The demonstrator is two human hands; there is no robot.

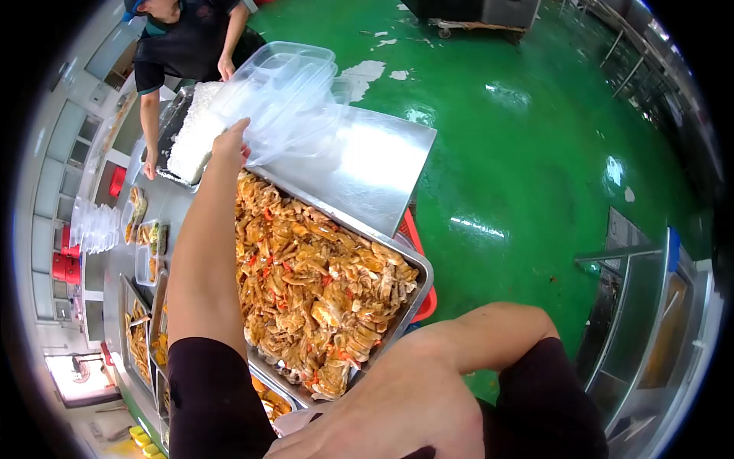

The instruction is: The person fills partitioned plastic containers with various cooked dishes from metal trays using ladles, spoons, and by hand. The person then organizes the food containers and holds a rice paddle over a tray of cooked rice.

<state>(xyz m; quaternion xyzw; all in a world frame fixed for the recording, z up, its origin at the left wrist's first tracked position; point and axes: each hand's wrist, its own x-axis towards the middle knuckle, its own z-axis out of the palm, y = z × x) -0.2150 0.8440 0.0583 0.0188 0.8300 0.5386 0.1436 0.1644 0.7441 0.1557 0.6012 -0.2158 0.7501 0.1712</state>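
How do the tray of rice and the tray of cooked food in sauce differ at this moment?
The tray of rice holds plain white grains; the tray of cooked food holds brown, sauced pieces with red bits. The rice tray lies farther off, beside another person's hand; the cooked food tray sits nearer, under the left hand gripping clear containers. Both are metal trays.

Clear thin plastic containers (287, 92), glossy, see-through, stacked. Brushed stainless worktop (367, 172), smooth, strong glare. Stainless tray (417, 268) under saucy wet-looking food (317, 287), oily sheen. Matt grainy white rice (195, 130) in another metal tray. Green painted floor (535, 138), glossy, chipped in white patches. Black matt cloth sleeves (210, 398).
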